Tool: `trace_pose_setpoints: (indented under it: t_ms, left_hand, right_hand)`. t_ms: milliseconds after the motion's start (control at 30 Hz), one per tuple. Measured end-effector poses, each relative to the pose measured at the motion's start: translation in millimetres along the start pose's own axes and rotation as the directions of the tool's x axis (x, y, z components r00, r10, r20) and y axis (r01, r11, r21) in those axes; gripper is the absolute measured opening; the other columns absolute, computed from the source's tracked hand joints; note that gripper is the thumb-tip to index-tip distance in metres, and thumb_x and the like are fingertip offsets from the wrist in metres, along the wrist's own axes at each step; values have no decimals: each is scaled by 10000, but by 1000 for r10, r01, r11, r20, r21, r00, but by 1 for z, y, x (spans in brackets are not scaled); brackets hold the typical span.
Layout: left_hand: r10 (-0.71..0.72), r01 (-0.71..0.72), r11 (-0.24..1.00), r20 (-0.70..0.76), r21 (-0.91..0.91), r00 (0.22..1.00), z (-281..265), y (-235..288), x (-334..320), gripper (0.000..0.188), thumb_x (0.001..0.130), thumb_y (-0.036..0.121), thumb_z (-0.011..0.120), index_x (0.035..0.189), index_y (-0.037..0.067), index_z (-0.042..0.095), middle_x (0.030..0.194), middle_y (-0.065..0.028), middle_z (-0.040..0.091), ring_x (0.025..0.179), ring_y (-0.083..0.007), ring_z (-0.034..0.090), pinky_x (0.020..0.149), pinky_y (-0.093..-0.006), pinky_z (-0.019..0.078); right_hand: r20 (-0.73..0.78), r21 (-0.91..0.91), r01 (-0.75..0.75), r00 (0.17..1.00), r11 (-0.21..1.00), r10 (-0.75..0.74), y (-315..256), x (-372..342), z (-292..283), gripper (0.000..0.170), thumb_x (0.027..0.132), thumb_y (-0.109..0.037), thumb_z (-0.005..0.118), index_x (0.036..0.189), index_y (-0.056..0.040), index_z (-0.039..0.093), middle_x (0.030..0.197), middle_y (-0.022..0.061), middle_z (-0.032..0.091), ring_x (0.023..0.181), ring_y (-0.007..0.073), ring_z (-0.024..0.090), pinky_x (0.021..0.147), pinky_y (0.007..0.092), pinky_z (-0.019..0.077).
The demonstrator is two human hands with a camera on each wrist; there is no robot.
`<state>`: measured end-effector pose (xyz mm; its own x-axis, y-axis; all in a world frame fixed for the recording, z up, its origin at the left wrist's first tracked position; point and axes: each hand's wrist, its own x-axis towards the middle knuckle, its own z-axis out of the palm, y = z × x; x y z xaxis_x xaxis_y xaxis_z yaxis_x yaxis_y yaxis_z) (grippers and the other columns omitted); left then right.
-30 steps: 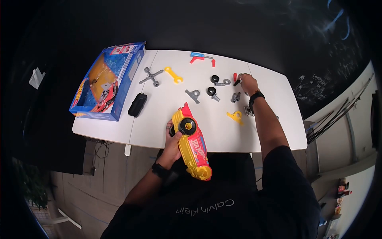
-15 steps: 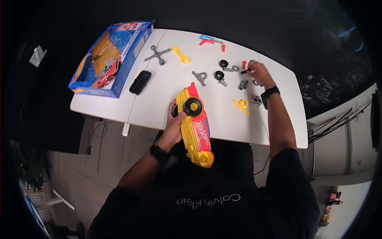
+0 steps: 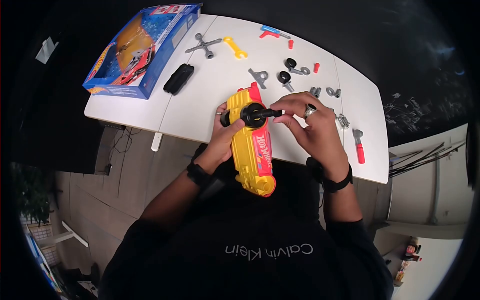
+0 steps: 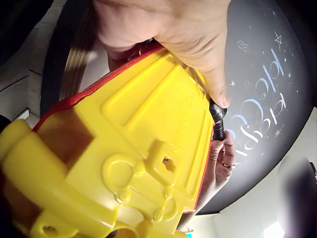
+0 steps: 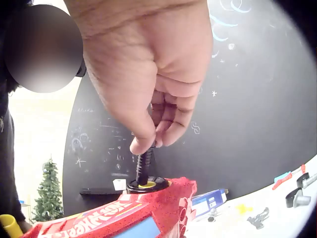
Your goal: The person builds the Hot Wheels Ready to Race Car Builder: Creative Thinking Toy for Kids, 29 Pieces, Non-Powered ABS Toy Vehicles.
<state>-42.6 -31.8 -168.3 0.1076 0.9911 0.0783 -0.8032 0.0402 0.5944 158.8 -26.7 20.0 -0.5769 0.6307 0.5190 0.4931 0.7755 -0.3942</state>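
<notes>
A red and yellow toy car [image 3: 246, 162] is held in my left hand [image 3: 223, 140], over the table's front edge. The thumb lies against its black wheel [image 3: 246, 119]. My right hand [image 3: 320, 132] pinches the head end of a black plastic screw [image 5: 144, 163] between thumb and fingertips. The screw's threaded shaft points into the yellow hub at the wheel's centre. In the left wrist view the car's yellow underside [image 4: 143, 114] fills much of the picture. The right wrist view shows the screw standing upright over the wheel.
On the white table [image 3: 210, 107] lie a blue toy box [image 3: 172, 47], a black case [image 3: 178, 79], a grey cross wrench [image 3: 204, 46], a yellow wrench [image 3: 235, 48] and a toy drill [image 3: 272, 32]. Several small parts and a red-handled tool [image 3: 360, 147] lie to the right.
My right hand has picked up the black screw from the table's right side and brought it left to the car's wheel. The left hand keeps its hold on the car.
</notes>
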Motion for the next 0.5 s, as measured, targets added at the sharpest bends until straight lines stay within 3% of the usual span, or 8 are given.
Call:
trace_pose_setpoints:
  t_ms: [67, 133, 267, 333, 367, 400, 467, 500]
  left_hand:
    - [-1, 1, 1000, 3, -1, 1000, -2, 0, 1, 784, 933, 135, 841, 1486, 96, 286, 1413, -147, 536, 1293, -246, 608, 1103, -459, 549]
    - [-2, 2, 999, -7, 34, 1000, -3, -2, 2, 811, 922, 153, 860, 1487, 91, 281, 1408, -145, 539, 1291, -243, 609, 1108, -453, 544]
    - [58, -60, 996, 30, 64, 998, -1, -5, 2, 849, 901, 164, 884, 1486, 79, 274, 1417, -146, 539, 1304, -243, 608, 1111, -449, 543]
    - [51, -53, 997, 31, 54, 998, 0, -4, 0, 848, 898, 157, 885, 1484, 79, 276, 1421, -147, 538, 1309, -243, 607, 1115, -444, 539]
    - [41, -42, 998, 29, 47, 999, 1, -3, 1, 848, 896, 150, 887, 1482, 79, 278, 1424, -147, 537, 1314, -242, 605, 1120, -438, 536]
    - [45, -47, 998, 31, 45, 998, 1, -4, 3, 848, 896, 150, 887, 1482, 79, 278, 1424, -147, 537, 1314, -242, 605, 1120, -438, 536]
    - [102, -107, 989, 56, 99, 993, 1, -6, 4, 840, 892, 135, 888, 1471, 72, 283, 1422, -145, 538, 1316, -240, 604, 1132, -426, 527]
    - [100, -104, 990, 52, 95, 994, 1, -8, 2, 840, 892, 135, 888, 1471, 72, 283, 1422, -145, 538, 1316, -240, 604, 1132, -426, 527]
  right_hand:
    - [-5, -4, 11, 1000, 1000, -11, 1, 1, -1, 229, 867, -60, 805, 1095, -77, 791, 1045, 82, 745, 997, 272, 710, 859, 373, 596]
    - [53, -124, 49, 998, 991, -42, 0, 3, -4, 237, 847, -32, 802, 1081, -67, 788, 1047, 68, 749, 994, 256, 704, 850, 369, 599]
    - [67, -118, 132, 990, 984, -125, 3, 1, 11, 180, 834, -28, 801, 1013, -52, 790, 1057, 48, 752, 949, 244, 688, 824, 361, 600]
    - [76, -171, 112, 992, 979, -101, 0, 0, 15, 87, 879, -115, 798, 913, -38, 775, 996, 24, 763, 884, 238, 671, 765, 360, 587]
    - [91, -325, 82, 994, 942, -55, 1, -1, 18, 246, 921, -260, 797, 842, -31, 755, 862, 27, 739, 838, 237, 657, 717, 355, 562]
    - [92, -328, 87, 994, 941, -60, -1, 0, 18, 246, 921, -260, 797, 842, -31, 755, 862, 27, 739, 838, 237, 657, 717, 355, 562]
    - [137, -484, -175, 953, 857, 271, -5, 0, 17, 352, 928, -366, 799, 842, -29, 744, 744, 40, 684, 831, 249, 656, 697, 357, 547]
    - [69, -318, -266, 951, 910, 302, -3, -4, 18, 377, 915, -392, 806, 856, -25, 743, 766, 75, 672, 831, 275, 659, 720, 378, 541]
